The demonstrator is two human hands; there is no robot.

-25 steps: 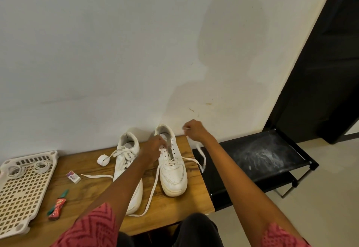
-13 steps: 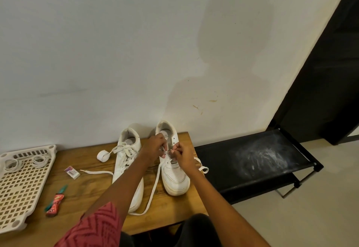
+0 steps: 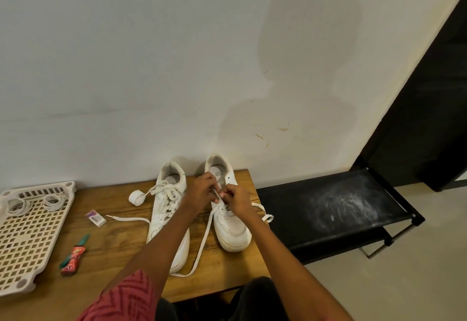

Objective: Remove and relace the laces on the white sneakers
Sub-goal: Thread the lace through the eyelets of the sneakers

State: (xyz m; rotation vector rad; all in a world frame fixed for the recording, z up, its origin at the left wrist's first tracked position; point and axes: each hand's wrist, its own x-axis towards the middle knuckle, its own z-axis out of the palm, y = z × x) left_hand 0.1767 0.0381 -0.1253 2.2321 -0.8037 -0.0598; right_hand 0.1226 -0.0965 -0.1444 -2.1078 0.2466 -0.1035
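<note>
- Sneakers: two white ones sit side by side on our wood table, heels toward the wall. Left shoe looks fully laced, right shoe only partly, as far as we can see.
- Our left hand and right hand meet over the right shoe's eyelets, fingers curled in. Both seem to be pinching its lace, but the fingertips bunch together so we can't make out which eyelet it's at.
- One end of that lace trails down between the shoes toward the table's near edge; the other pokes out on the right, past our wrist, looped over the table's side.
- Left shoe's middle is covered by our forearm. Its loose lace end runs off to the left across the wood.
- Also on the table: a white tape roll, an eraser-ish block with print too small to read, a red and green wrapper thing, and a perforated tray cut off at the left edge, with coiled white bits in it.
- Black rack stands right of the table, dusty on top.
</note>
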